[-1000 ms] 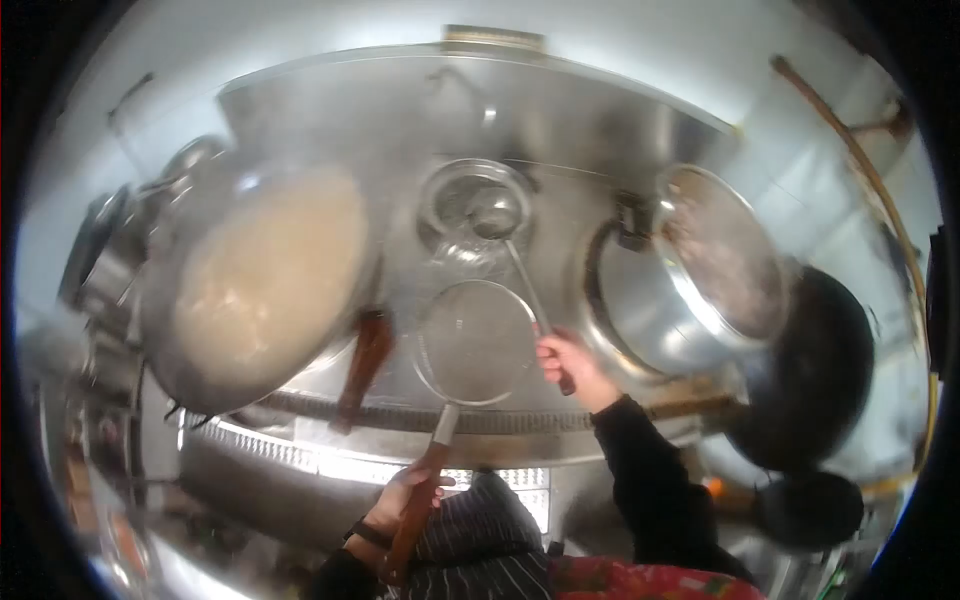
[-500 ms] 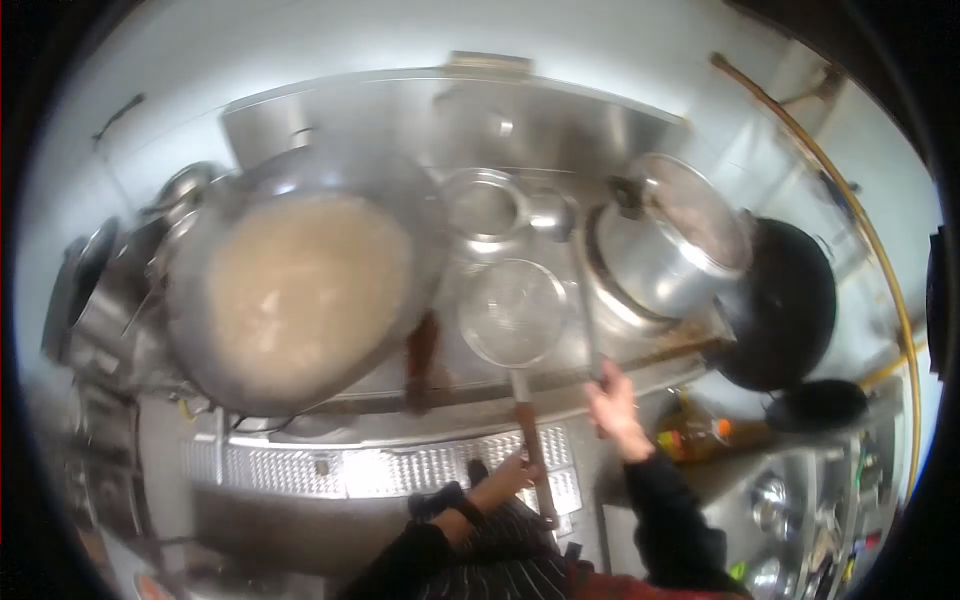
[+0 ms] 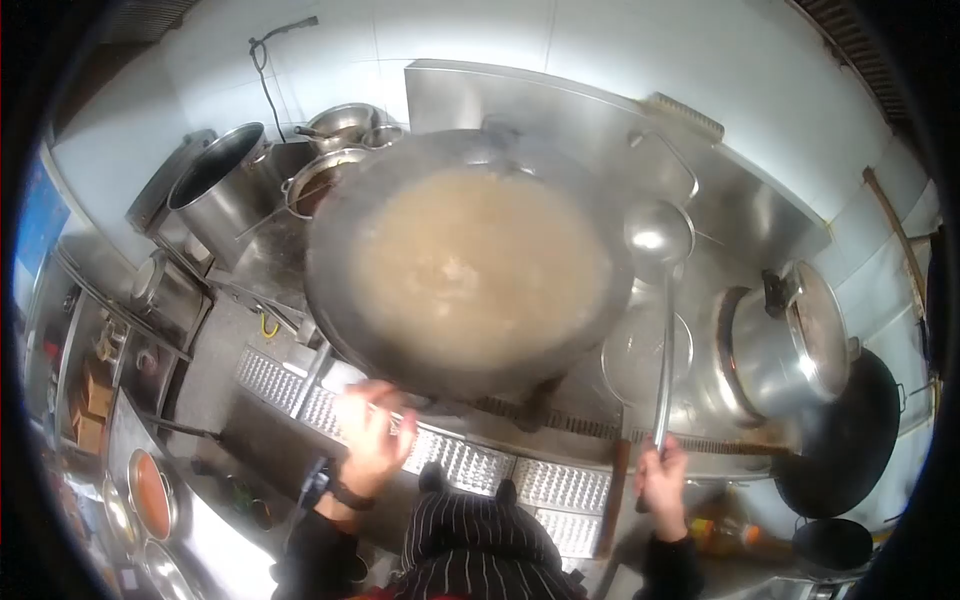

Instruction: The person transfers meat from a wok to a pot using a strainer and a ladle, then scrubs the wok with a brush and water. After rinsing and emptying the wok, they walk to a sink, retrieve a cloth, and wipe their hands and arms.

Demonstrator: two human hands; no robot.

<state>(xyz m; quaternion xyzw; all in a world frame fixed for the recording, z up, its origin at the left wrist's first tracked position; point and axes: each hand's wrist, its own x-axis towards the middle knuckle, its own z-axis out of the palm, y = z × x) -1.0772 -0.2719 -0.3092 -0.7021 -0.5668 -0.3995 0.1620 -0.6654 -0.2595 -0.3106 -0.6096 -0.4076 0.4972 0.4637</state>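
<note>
- Left hand (image 3: 372, 438) is hanging loosely curled near the wok (image 3: 335, 275), no longer gripping the strainer (image 3: 634, 362).
- Right hand (image 3: 663, 485) is grasping the ladle (image 3: 668, 340), now hanging over the wok's right side.
- Steel counter (image 3: 712, 275) is supporting the strainer; white wall tiles (image 3: 460, 30) are rising behind.

My left hand (image 3: 372, 432) is blurred; I cannot tell whether it touches the wok (image 3: 334, 280), whose liquid (image 3: 480, 265) looks hazy. My ladle (image 3: 667, 365) hides part of the strainer (image 3: 632, 362), and the bottom edge cuts off my sleeves (image 3: 672, 570).
</note>
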